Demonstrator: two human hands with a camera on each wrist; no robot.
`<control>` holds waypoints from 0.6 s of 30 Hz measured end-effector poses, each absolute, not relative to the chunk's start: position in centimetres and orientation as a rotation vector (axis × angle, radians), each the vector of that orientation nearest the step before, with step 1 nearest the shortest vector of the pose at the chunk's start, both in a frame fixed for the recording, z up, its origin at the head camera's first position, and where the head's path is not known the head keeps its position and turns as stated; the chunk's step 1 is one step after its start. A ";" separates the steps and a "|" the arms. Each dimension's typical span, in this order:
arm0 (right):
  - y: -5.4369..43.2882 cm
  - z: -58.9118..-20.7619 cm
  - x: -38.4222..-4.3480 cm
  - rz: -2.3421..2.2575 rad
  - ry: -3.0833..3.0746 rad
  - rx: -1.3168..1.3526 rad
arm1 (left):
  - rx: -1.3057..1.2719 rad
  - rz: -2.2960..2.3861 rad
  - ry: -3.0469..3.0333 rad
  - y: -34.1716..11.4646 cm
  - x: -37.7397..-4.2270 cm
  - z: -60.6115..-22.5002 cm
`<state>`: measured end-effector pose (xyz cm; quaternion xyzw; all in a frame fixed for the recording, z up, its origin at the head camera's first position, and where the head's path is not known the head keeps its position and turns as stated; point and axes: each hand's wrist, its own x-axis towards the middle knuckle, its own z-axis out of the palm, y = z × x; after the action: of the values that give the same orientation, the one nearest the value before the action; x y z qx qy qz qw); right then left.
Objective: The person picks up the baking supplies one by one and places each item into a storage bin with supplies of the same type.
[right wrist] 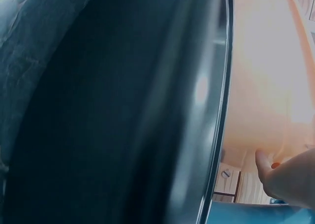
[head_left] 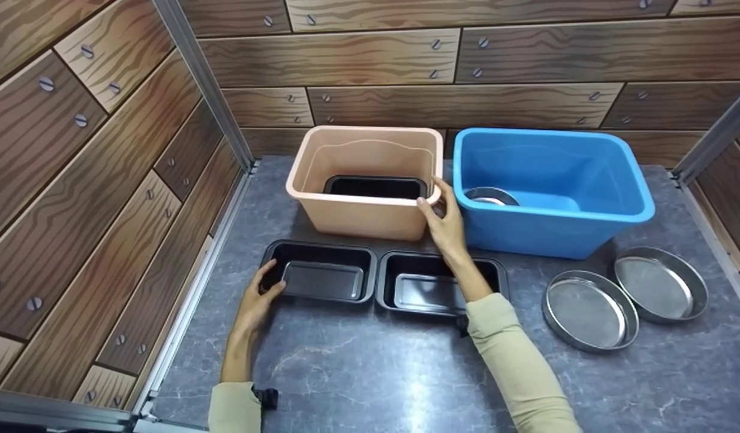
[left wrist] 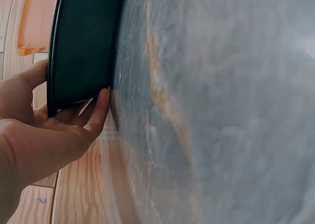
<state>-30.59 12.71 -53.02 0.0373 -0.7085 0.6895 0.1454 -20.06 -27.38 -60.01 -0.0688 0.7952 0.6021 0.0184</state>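
Observation:
My left hand [head_left: 253, 305] grips the left end of a dark loaf pan [head_left: 323, 281], its digits spread about the rim and end wall. In the left wrist view, fingers [left wrist: 102, 108] reach round that pan's outer end near the tabletop. A second loaf pan [head_left: 427, 291] lies beside it, partly hidden by my right forearm. My right hand [head_left: 446, 225] holds the front right corner of a peach bin [head_left: 370, 218], thumb on the front and fingers over the side rim. Another dark pan [head_left: 376, 186] lies inside that bin. The right wrist view shows the thumb against the bin wall [right wrist: 266, 76].
A blue bin [head_left: 544, 231] stands right of the peach one, with a round metal pan [head_left: 492, 195] inside. Two round pans, one in front [head_left: 589, 313] and one behind [head_left: 661, 285], lie on the grey marbled table [head_left: 345, 373]. Wood-patterned walls [head_left: 370, 57] enclose the back and sides.

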 end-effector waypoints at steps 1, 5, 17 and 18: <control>12.7 -53.0 -30.6 1.989 -2.036 0.112 | -0.219 1.868 2.473 -27.4 -20.0 -59.9; 12.6 -53.1 -30.7 1.995 -2.031 0.117 | -0.235 1.881 2.476 -27.5 -19.8 -59.6; 12.7 -53.8 -31.0 1.997 -2.003 0.109 | -0.294 2.048 2.332 -27.4 -19.5 -59.0; 12.7 -53.8 -31.0 1.998 -2.001 0.108 | -0.296 2.052 2.330 -27.4 -19.5 -58.9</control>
<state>-31.04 12.74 -53.78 0.0376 -0.6986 0.6975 0.1552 -19.52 -27.40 -58.88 -0.0949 0.7469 0.6580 0.0114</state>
